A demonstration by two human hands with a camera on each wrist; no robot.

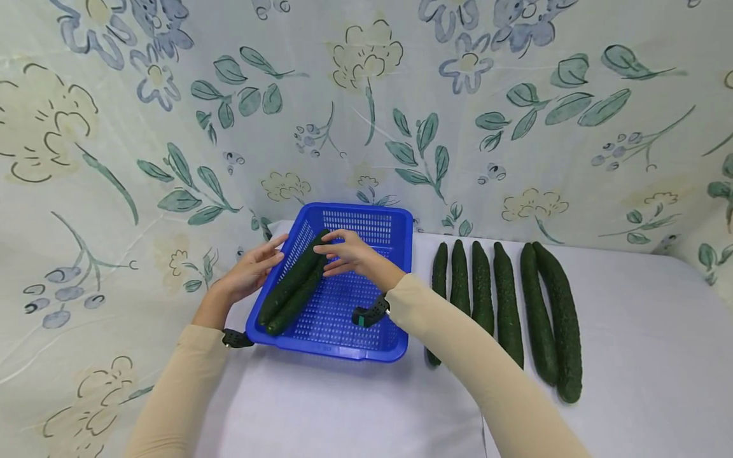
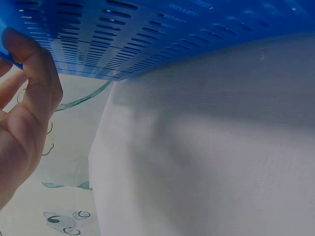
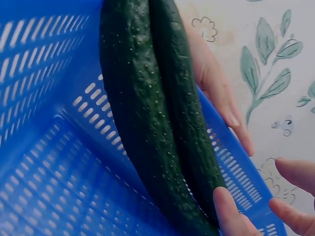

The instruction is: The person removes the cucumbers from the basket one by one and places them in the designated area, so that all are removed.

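Two long dark green cucumbers lie side by side, slanted along the left side of a blue plastic basket (image 1: 343, 352): one cucumber (image 1: 293, 278) against the wall, the other cucumber (image 1: 298, 305) just inside it. My right hand (image 1: 350, 253) reaches in over their far ends, fingers loosely spread. In the right wrist view a fingertip (image 3: 226, 204) overlaps the cucumber ends, while the other fingers stand apart. Outside the left rim is my left hand (image 1: 252, 270), its fingers extended along the basket wall. The left wrist view shows that hand (image 2: 29, 113) beside the slotted blue wall (image 2: 147, 37).
To the right of the basket, several more cucumbers (image 1: 483, 286) lie in a row on the white tablecloth (image 1: 647, 331); my right forearm crosses above some. A flowered cloth (image 1: 321, 140) hangs behind and to the left.
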